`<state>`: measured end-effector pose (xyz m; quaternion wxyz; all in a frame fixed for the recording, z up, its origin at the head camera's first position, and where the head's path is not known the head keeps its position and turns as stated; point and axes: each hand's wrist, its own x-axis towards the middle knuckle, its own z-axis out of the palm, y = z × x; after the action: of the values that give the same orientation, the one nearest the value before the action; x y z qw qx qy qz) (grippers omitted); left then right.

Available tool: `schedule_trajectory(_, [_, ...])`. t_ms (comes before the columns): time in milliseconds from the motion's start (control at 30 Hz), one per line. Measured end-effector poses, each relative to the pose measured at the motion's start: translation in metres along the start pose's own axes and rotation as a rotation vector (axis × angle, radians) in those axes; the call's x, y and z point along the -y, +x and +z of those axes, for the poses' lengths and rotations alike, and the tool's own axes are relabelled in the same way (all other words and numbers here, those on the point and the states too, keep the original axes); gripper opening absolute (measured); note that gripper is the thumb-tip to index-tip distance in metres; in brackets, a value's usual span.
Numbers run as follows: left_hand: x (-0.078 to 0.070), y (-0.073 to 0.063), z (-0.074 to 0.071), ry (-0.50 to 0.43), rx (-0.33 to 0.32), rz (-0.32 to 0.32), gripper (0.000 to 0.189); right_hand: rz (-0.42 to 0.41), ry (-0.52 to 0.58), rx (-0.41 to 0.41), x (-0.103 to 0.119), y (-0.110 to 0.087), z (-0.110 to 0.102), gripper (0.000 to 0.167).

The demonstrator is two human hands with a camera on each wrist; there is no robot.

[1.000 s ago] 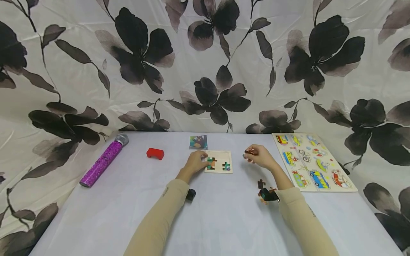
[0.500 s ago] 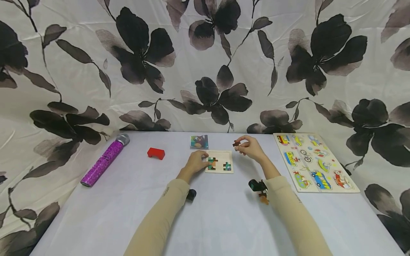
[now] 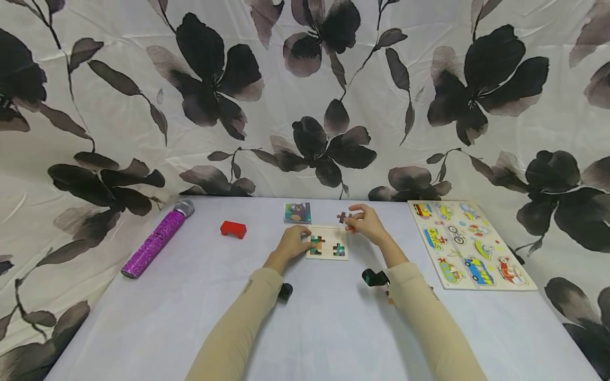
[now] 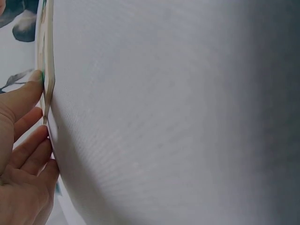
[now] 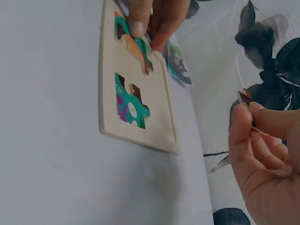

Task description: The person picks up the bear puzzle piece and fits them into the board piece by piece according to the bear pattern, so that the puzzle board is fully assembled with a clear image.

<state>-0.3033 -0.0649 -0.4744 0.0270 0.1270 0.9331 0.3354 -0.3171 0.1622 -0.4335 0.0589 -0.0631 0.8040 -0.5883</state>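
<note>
White table (image 3: pixel 324 328): microphone (image 3: pixel 154 242), red block (image 3: pixel 233 229), puzzle tray (image 3: pixel 336 235).

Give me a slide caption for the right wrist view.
The right hand pinches a puzzle piece; the left hand holds the partly filled puzzle board.

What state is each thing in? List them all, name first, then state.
Tray, flat, partly filled
Brown piece, pinched, out of the tray
Right hand, pinching the brown piece
Left hand, holding the tray's edge
Card, picture side showing
Board, flat, picture side up
Microphone, lying on its side
Red block, apart from the tray
Orange piece, mostly hidden, state unclear
</note>
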Motion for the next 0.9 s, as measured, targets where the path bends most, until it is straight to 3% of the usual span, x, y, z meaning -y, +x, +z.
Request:
schedule_trajectory(100, [0.001,0.000,0.000,-0.004,-0.004,0.003,0.038,-0.012,0.074,-0.037,-0.001,0.001,0.003,0.039])
schedule_trajectory(300, [0.002,0.000,-0.001,-0.003,-0.013,0.015,0.039,-0.070,0.040,-0.046,-0.006,0.001,0.007,0.036])
schedule_trajectory(433, [0.003,0.000,-0.002,-0.013,-0.009,0.008,0.039,-0.053,0.003,-0.032,-0.006,-0.001,0.011,0.035])
schedule_trajectory(667, [0.003,-0.001,-0.001,-0.012,-0.003,0.008,0.038,-0.001,0.117,0.011,-0.008,-0.003,0.016,0.042])
schedule_trajectory(900, [0.001,-0.002,-0.001,-0.007,-0.007,0.020,0.038,-0.034,0.072,-0.003,-0.013,-0.007,0.019,0.039])
